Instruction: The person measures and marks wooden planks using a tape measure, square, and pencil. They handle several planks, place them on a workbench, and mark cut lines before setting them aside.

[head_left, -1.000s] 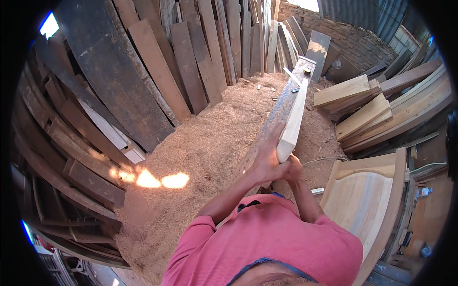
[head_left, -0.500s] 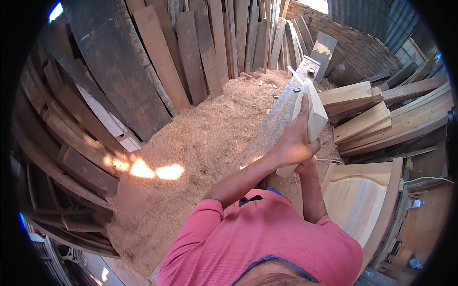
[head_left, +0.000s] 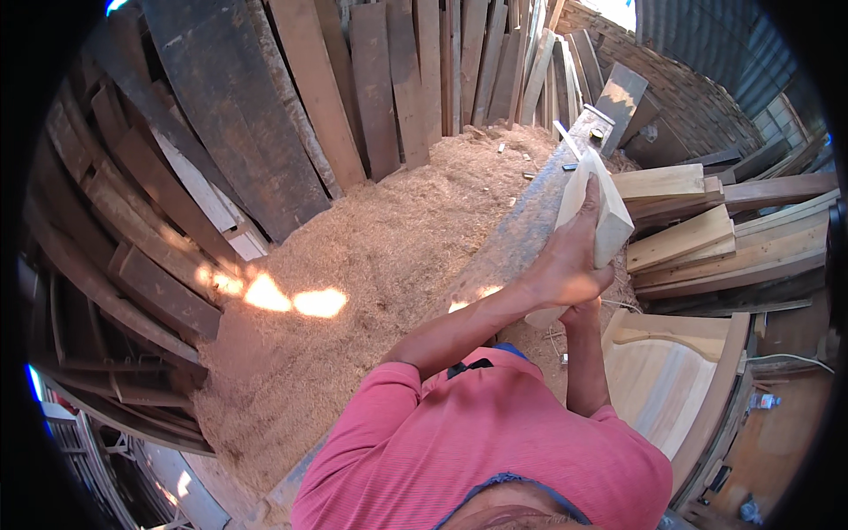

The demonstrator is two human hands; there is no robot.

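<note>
A pale, smooth length of wood (head_left: 615, 219) with flat faces and a pointed-looking far end is held over a long narrow bench (head_left: 521, 221). My left hand (head_left: 567, 258) is closed round it, the thumb lying along its upper face. Just below and partly behind that hand, my right hand (head_left: 580, 312) is closed at the nearer part of the same wood; most of its fingers are hidden. A small round dark-and-yellow object (head_left: 596, 134) rests at the bench's far end, beside a thin white strip (head_left: 565, 140).
Wood shavings (head_left: 353, 238) cover the floor on the left. Tall boards (head_left: 375, 88) lean along the back and left. Stacked planks (head_left: 680, 238) lie at right, above a pale panelled wooden piece (head_left: 667, 380). A clear bottle (head_left: 764, 402) sits at far right.
The whole view has shifted slightly, so the surroundings sit a little further right and lower. Both hands keep their hold on the wood, with little visible change in grip.
</note>
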